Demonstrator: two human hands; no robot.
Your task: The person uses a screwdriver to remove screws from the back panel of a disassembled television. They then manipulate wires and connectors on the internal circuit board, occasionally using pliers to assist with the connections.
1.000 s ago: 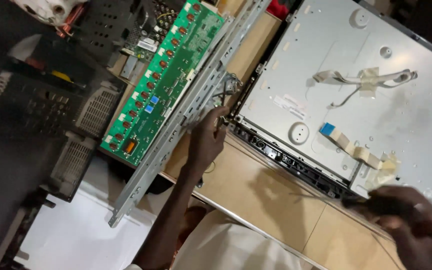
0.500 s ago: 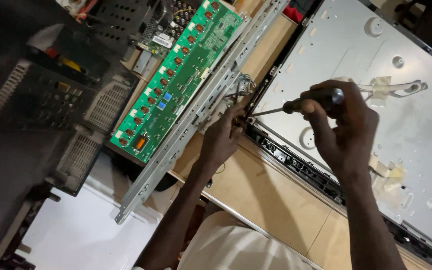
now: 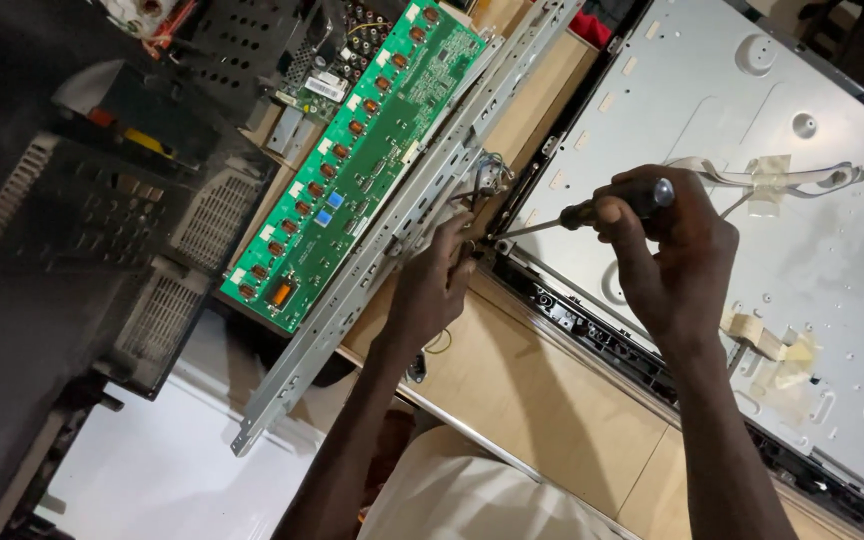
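The bare wooden tabletop (image 3: 562,420) between the two forearms is left open, and access from the near edge is unobstructed there; the gap at the panel corner is occupied by the left hand (image 3: 432,290) and the shaft of the screwdriver (image 3: 592,212), which is gripped by the right hand (image 3: 667,255); passage from the left is barred by the long metal bracket rail (image 3: 352,300) and the green circuit board (image 3: 352,165) lying just beside it; further left, the space is filled by a black vented housing (image 3: 72,230); the metal back panel (image 3: 752,200) is crossed by taped ribbon cables (image 3: 782,180); its far portion is otherwise open.
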